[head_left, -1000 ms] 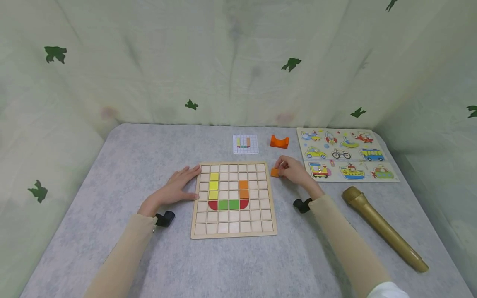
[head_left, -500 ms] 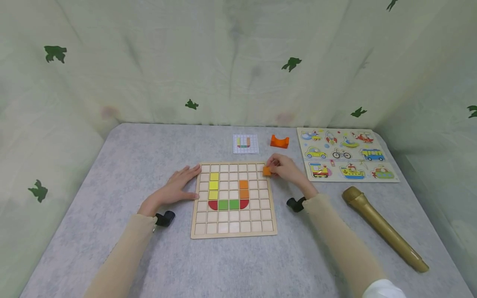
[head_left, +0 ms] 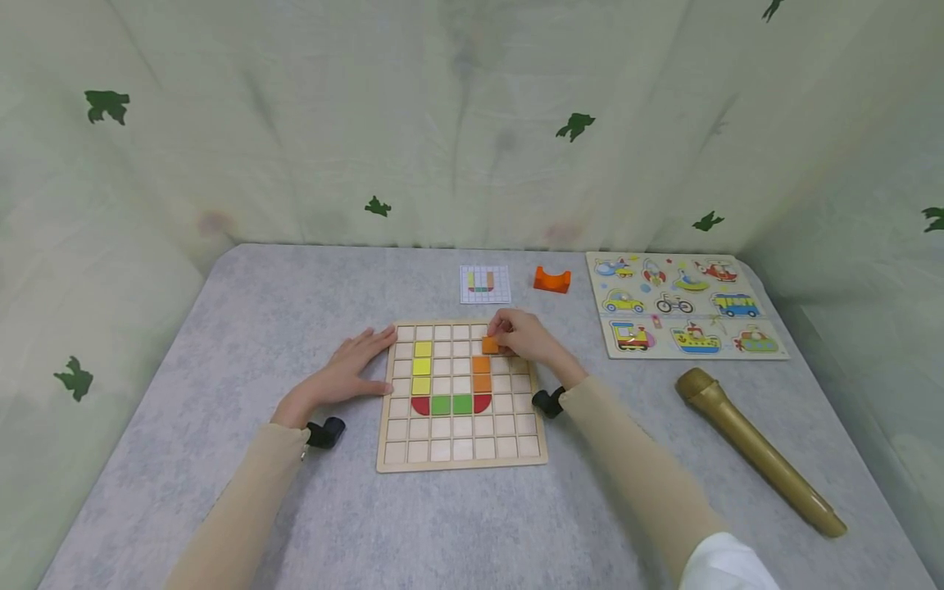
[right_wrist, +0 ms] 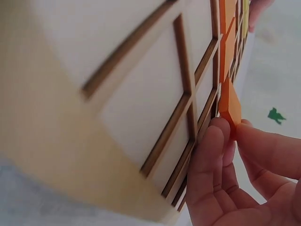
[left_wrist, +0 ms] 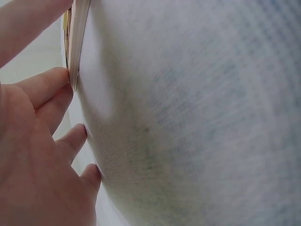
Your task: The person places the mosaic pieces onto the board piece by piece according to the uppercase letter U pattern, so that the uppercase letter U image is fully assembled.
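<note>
My right hand (head_left: 520,336) pinches a square orange tile (head_left: 490,345) between thumb and fingers over the wooden grid board (head_left: 461,469). In the right wrist view the orange tile (right_wrist: 230,104) tilts beside the cell just above the set orange tiles (right_wrist: 227,52). On the board a U of tiles shows: yellow tiles (head_left: 421,366) on the left, red corner tiles (head_left: 420,406), green tiles (head_left: 451,405) below, two orange tiles (head_left: 482,374) on the right. My left hand (head_left: 347,369) lies with straight fingers against the board's left edge; the left wrist view shows its fingertips (left_wrist: 59,77) there.
Behind the board lie a small pattern card (head_left: 484,284) with a printed U and an orange curved block (head_left: 552,279). A vehicle puzzle board (head_left: 686,307) lies at the back right. Nearer on the right is a gold microphone (head_left: 760,451). Curtains enclose the table's back and sides.
My right hand has lifted the orange tile from the table right of the board and carried it left over the board, above the orange column. My left hand has stayed put.
</note>
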The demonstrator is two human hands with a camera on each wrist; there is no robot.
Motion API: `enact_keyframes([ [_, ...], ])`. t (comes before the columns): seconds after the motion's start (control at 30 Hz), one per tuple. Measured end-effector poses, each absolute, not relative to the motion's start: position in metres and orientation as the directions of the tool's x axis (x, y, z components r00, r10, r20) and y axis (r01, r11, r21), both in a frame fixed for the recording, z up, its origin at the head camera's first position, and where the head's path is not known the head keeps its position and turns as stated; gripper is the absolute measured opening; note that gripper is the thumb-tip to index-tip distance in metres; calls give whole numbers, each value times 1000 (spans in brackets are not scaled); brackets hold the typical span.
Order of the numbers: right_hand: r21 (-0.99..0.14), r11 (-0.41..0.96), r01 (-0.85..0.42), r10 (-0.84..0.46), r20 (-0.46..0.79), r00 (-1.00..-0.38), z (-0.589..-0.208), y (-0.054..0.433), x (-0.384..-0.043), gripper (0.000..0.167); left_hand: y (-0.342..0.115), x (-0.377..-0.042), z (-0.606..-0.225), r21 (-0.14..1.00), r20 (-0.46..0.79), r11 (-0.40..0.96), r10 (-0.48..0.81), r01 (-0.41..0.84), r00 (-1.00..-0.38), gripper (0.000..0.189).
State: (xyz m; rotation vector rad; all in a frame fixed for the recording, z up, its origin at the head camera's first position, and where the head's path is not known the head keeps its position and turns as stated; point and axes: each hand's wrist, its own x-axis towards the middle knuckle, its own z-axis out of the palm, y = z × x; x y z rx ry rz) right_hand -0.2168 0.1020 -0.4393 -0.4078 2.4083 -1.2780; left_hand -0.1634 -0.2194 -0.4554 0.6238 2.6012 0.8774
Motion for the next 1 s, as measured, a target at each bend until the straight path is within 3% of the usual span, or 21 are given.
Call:
enact_keyframes([
  [0.37,-717,672,-187,-433,-175,-884,-435,86,-218,12,-220,-164,-456,635,-156,710,502,303,-851,86],
  [0.7,-635,738,-227,-449,-212,-868,-434,80,-217,4,-220,-163,-455,634,-152,711,500,304,-852,86],
  [1.0,-652,722,-233,-454,-191,-870,-438,84,-216,7,-219,-162,-454,645,-150,704,500,299,-853,85],
])
